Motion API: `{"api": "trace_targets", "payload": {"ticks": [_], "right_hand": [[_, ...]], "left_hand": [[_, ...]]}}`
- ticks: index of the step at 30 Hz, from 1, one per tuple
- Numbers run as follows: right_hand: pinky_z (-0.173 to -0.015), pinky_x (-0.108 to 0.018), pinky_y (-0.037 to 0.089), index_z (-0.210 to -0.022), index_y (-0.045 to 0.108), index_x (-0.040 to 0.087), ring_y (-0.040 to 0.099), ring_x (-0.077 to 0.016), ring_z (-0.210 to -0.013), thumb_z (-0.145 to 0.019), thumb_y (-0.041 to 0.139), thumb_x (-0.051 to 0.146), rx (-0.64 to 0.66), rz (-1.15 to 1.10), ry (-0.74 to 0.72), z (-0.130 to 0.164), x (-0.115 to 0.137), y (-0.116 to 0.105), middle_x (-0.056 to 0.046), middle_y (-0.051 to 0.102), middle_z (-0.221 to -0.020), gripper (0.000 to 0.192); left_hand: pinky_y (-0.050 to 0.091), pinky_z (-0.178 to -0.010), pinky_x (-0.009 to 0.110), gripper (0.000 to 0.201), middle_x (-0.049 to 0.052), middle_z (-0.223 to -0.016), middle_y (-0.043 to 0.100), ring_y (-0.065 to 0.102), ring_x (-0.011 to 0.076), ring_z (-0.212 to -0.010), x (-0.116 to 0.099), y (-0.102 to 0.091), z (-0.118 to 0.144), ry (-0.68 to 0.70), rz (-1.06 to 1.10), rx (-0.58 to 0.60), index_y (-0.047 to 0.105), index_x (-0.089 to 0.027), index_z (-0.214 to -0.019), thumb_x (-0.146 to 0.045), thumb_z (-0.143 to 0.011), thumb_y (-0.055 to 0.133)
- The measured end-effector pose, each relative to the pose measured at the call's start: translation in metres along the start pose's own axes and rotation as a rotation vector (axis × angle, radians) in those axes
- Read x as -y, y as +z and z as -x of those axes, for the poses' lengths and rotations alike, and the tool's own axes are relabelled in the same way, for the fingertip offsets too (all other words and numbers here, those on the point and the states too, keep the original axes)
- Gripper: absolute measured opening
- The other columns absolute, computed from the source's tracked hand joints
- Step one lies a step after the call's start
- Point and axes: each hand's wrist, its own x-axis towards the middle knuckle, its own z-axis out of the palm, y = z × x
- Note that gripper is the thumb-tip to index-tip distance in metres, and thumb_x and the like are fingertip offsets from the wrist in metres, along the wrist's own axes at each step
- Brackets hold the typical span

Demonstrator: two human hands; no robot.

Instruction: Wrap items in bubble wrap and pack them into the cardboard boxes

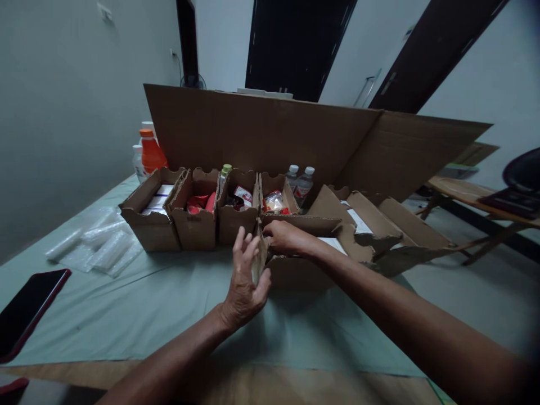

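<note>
Just left of the centre, my left hand (246, 281) is raised with its fingers apart, beside the short end of a long open cardboard box (301, 274). Its fingertips are at or against that end wall; I cannot tell whether they press on it. My right hand (283, 237) reaches over the box's side and into its left end. Its fingertips are hidden inside, so what they touch does not show. A white flat item (334, 245) lies farther right in the same box.
Behind stand cardboard bins (194, 230) with red packets, white boxes and other packs. A tall cardboard panel (253, 126) rises at the back. Clear bottles (302, 183) and an orange bottle (152, 151) stand there. Bubble wrap (105, 239) and a phone (29, 309) lie left.
</note>
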Motion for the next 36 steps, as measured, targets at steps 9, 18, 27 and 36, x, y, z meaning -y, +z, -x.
{"api": "trace_targets", "payload": {"ticks": [9, 18, 27, 36], "right_hand": [[-0.083, -0.027, 0.048, -0.108, 0.077, 0.018, 0.069, -0.0236, -0.105, -0.088, 0.055, 0.02, -0.178, -0.093, -0.03, 0.025, -0.008, -0.008, -0.009, 0.076, -0.114, 0.029], [-0.084, -0.039, 0.055, -0.091, 0.074, 0.027, 0.073, -0.0261, -0.088, -0.081, 0.058, 0.054, -1.008, -0.504, 0.425, 0.178, -0.115, 0.059, -0.004, 0.078, -0.089, 0.033], [-0.086, -0.043, 0.056, -0.119, 0.065, 0.02, 0.07, -0.0317, -0.106, -0.069, 0.065, 0.058, -0.685, -0.72, 0.378, 0.146, -0.167, 0.147, -0.015, 0.073, -0.119, 0.062], [-0.075, -0.039, 0.055, -0.102, 0.067, 0.019, 0.072, -0.0289, -0.085, -0.082, 0.053, 0.052, -0.749, -0.697, 0.349, 0.127, -0.119, 0.145, -0.012, 0.077, -0.098, 0.041]], "left_hand": [[0.027, -0.125, 0.052, 0.075, 0.016, -0.16, 0.036, 0.033, 0.0312, -0.149, 0.006, 0.029, 0.017, -0.331, 0.065, 0.087, 0.031, -0.016, -0.154, -0.015, -0.084, 0.055], [0.029, -0.123, 0.05, 0.071, 0.01, -0.159, 0.039, 0.036, 0.0292, -0.147, 0.024, 0.018, 0.03, -0.333, 0.045, 0.112, 0.037, -0.024, -0.152, -0.015, -0.084, 0.056], [0.031, -0.121, 0.051, 0.07, 0.012, -0.16, 0.036, 0.036, 0.028, -0.147, 0.036, 0.03, 0.044, -0.4, 0.071, 0.119, 0.03, -0.023, -0.154, -0.02, -0.089, 0.056], [0.042, -0.113, 0.047, 0.057, 0.013, -0.153, 0.048, 0.049, 0.0268, -0.138, 0.026, 0.011, 0.04, -0.453, 0.068, 0.071, 0.041, -0.021, -0.15, -0.027, -0.094, 0.052]]}}
